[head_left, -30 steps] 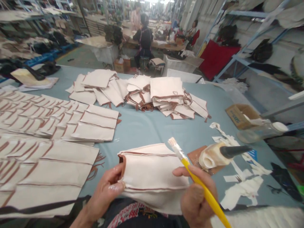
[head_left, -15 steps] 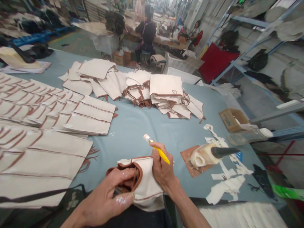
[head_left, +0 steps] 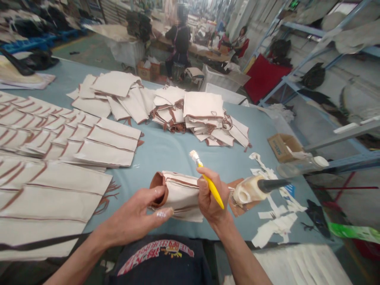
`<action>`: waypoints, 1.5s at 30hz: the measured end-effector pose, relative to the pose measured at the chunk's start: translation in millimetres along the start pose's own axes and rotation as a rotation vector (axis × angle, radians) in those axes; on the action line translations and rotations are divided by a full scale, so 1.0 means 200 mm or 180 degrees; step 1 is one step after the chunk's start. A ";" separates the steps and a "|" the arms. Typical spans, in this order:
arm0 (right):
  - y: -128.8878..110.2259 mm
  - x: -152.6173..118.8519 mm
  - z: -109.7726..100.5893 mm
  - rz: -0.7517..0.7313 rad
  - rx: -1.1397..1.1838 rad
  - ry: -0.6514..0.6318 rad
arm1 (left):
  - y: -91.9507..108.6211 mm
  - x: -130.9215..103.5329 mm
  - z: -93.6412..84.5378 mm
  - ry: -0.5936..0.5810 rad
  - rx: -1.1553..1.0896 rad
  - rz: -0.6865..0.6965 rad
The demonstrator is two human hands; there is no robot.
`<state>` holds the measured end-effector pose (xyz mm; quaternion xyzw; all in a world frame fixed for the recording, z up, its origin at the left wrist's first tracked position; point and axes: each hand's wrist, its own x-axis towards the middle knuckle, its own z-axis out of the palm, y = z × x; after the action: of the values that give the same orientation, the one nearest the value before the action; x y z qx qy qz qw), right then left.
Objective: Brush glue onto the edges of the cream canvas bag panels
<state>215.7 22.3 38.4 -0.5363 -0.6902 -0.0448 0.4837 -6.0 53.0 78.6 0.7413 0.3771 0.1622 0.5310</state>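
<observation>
My left hand (head_left: 142,215) grips the near left end of a cream cloth bag (head_left: 182,196) with brown trim, its thumb at the rolled brown edge. White smears mark that hand's skin. In my right hand (head_left: 213,196) is a yellow-handled brush (head_left: 212,184), its bristles tipped with white paste and pointing up and away. The same hand also presses against the right end of the bag. To the right, a cream glue bottle (head_left: 249,192) with a dark nozzle lies on a brown patch (head_left: 236,206).
Overlapping cream pieces with brown edging (head_left: 56,186) cover the left of the blue-grey table (head_left: 166,148). A pile of similar pieces (head_left: 204,105) lies at the back. White scraps (head_left: 274,227), a clear jar (head_left: 299,168) and a cardboard box (head_left: 283,147) are on the right. Other people sit farther off.
The bag has been lifted from my lap and turned, now held farther forward over the table. Both hands moved with it, and the brush shifted right and up.
</observation>
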 end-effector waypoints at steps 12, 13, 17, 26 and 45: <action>-0.05 -0.08 -0.06 0.0902 0.1217 0.0379 | -0.05 -0.01 0.10 -0.0068 -0.0602 -0.0293; -0.07 -0.07 -0.08 0.1044 0.1437 0.0486 | -0.05 -0.01 0.11 -0.0042 -0.0558 -0.0333; -0.14 -0.04 -0.14 0.1290 0.2336 0.0341 | -0.06 -0.03 0.12 0.0069 -0.0390 -0.0393; -0.16 -0.07 -0.16 0.1368 0.2374 -0.0542 | -0.05 -0.07 0.15 -0.0076 -0.0272 -0.0090; -0.20 -0.05 -0.19 0.0453 0.0986 -0.0284 | -0.04 -0.05 0.18 -0.0003 -0.0792 -0.0190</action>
<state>207.6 -24.0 70.8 -0.5043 -0.6700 0.1203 0.5314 7.2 23.0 58.2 0.6582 0.3758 0.1915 0.6236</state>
